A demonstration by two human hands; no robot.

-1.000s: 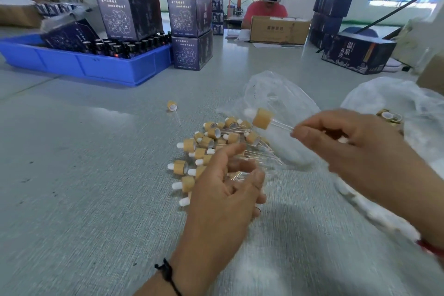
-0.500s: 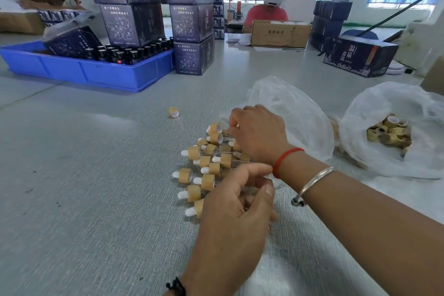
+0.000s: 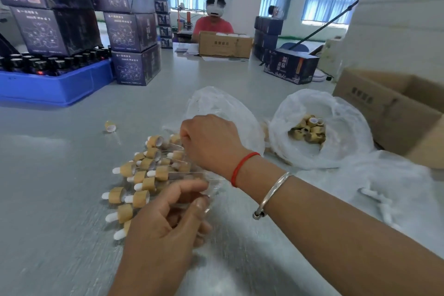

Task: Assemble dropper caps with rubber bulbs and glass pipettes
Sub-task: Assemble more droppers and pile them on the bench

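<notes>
Many assembled droppers (image 3: 141,182) heaped on grey table (image 3: 48,175): tan caps, white bulbs pointing left, glass pipettes trailing right. Left hand (image 3: 163,230), near edge of heap, pinches clear pipettes. Right hand (image 3: 209,142), fingers curled at heap's far side, contents hidden; a second ago it held one dropper aloft. Beyond heap, bag of loose caps (image 3: 310,130).

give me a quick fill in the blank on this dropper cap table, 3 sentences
1. The bottles with black lids stand in a ____ tray.
2. The right hand has a ____ string at its wrist, next to a silver bangle.
3. The loose caps without pipettes lie in a plastic ____.

Missing words: blue; red; bag
</notes>
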